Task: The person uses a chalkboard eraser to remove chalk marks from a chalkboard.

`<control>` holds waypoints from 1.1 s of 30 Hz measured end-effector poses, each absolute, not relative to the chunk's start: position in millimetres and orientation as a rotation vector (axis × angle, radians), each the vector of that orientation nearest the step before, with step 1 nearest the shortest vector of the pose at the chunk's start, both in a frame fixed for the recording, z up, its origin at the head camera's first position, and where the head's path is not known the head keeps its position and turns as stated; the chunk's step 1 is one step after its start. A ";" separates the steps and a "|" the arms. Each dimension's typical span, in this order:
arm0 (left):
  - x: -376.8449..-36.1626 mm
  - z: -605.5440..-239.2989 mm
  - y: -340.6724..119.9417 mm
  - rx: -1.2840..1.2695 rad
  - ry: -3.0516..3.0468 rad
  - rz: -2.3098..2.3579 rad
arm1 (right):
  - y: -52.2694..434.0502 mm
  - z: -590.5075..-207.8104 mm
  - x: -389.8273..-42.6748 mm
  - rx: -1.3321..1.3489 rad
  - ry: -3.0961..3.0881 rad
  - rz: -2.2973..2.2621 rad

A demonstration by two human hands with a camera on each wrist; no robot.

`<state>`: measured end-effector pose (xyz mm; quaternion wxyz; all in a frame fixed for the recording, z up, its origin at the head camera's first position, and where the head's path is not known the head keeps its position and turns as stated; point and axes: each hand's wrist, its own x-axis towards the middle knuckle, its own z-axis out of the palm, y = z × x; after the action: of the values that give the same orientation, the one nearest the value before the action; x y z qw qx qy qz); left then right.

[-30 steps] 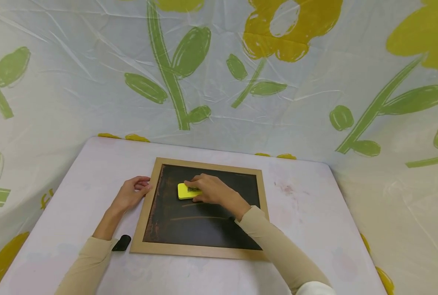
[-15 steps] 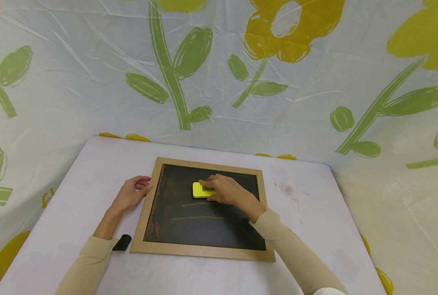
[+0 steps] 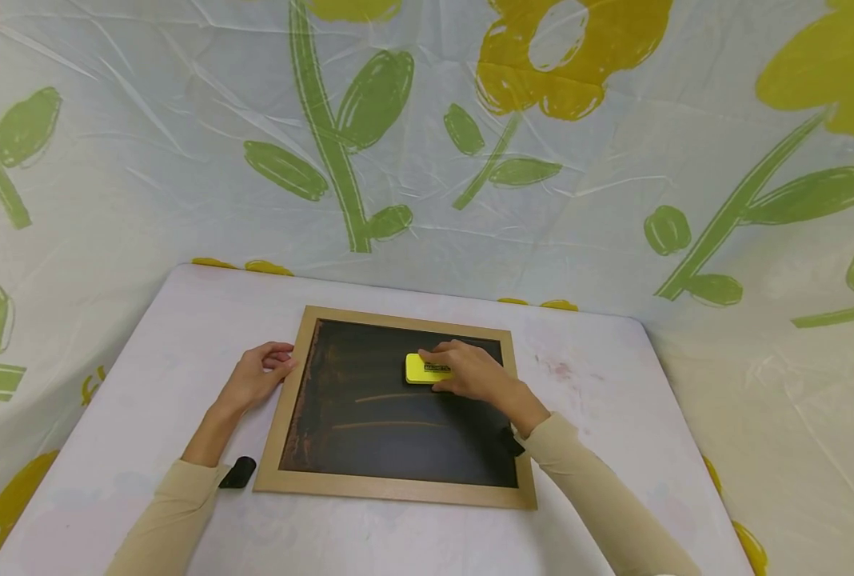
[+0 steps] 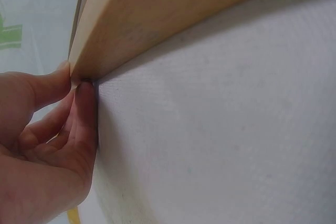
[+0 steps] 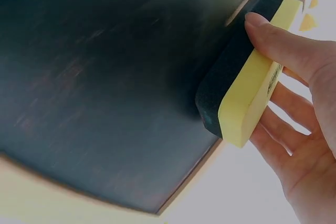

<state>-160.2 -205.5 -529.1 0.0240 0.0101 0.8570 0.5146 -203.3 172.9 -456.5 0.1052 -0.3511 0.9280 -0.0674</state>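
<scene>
A framed chalkboard [image 3: 369, 456] lies on the table, two orange chalk lines [image 3: 384, 423] crossing its middle. My right hand [image 3: 473, 373] grips a yellow board eraser [image 3: 418, 369] on the upper right part of the board. In the right wrist view, the thumb presses one side of the eraser [image 5: 247, 98] and the fingers lie along the other, its dark felt side toward the board. At the board's left edge, my left hand [image 3: 254, 380] pinches the wooden frame [image 4: 121, 30], thumb against its side and fingertips at its lower edge.
The table [image 3: 607, 416] has a pale cover with a reddish smudge right of the board. A black wrist piece [image 3: 238, 473] shows at the left cuff. Behind the table hangs a flower-printed sheet [image 3: 413, 192].
My right hand has slid the eraser rightward across the upper board, uncovering more of the upper chalk line's surroundings. The left hand stays at the frame.
</scene>
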 end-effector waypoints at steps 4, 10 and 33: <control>-160.5 -529.3 -205.0 0.041 2.654 1.601 | 187.1 -454.8 -201.6 -0.995 2.749 -0.201; -160.9 -527.7 -203.2 0.046 2.665 1.607 | 209.3 -454.6 -199.8 -0.971 2.762 -0.247; -159.7 -528.0 -205.8 0.044 2.676 1.570 | 244.4 -453.1 -179.7 -0.932 2.776 -0.444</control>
<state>-159.7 -205.8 -528.0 0.0194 0.0140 0.8623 0.5058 -179.7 244.4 -453.1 0.0896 -0.3133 0.9335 -0.1494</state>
